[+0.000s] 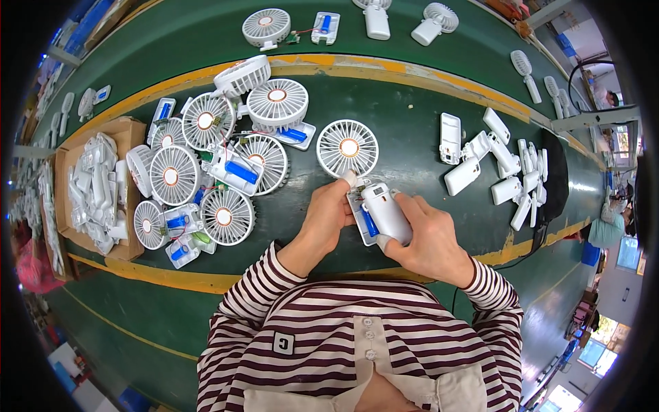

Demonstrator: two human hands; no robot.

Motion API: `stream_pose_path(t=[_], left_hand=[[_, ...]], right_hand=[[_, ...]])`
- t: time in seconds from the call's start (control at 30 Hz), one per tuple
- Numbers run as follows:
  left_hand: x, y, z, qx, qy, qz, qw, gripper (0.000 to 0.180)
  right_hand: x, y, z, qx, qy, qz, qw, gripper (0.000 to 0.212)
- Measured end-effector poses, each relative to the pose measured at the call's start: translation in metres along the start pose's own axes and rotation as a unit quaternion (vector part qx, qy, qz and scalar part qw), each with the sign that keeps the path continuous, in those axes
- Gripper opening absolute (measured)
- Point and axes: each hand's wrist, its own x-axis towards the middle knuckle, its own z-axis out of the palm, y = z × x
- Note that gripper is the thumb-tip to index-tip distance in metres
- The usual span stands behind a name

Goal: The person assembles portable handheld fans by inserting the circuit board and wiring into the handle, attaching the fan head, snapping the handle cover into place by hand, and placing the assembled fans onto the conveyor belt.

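Note:
A white handheld fan lies face up in front of me, its round grille away from me. My left hand is closed on the fan at its neck, beside the lower handle half that holds a blue battery. Closed round a smooth white handle cover, my right hand has it over the right part of that half, tilted so the battery still shows. A small rectangular opening is near the cover's far end. Whether the two parts touch along the right side is hidden.
Several fans with exposed batteries and wires pile up at left, beside a cardboard box of white parts. Loose handle covers lie at right, near a black object. Beyond the yellow edge, more fans rest on a green surface.

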Motion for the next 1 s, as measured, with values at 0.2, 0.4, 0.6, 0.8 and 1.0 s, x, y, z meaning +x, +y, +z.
stream_pose_path(t=[0.2,0.4,0.6,0.8,1.0], left_hand=[[-0.002,0.001,0.0,0.008,-0.027,-0.003,1.0,0.045],[0.0,-0.001,-0.003,0.002,-0.024,-0.014,1.0,0.043],[0.001,0.0,-0.002,0.006,-0.021,-0.014,1.0,0.041],[0.0,0.001,0.0,0.006,-0.005,-0.015,1.0,0.036],[0.001,0.0,0.007,0.064,0.03,0.0,0.997,0.025]], right_hand=[[0.015,-0.011,0.008,-0.039,-0.012,-0.019,0.999,0.046],[0.018,-0.013,0.016,-0.062,-0.018,-0.013,0.998,0.041],[0.016,-0.01,0.024,-0.077,-0.011,-0.026,0.997,0.045],[0.015,-0.008,0.027,-0.088,0.001,-0.053,0.995,0.044],[0.013,-0.007,0.027,-0.1,0.002,-0.062,0.993,0.047]])
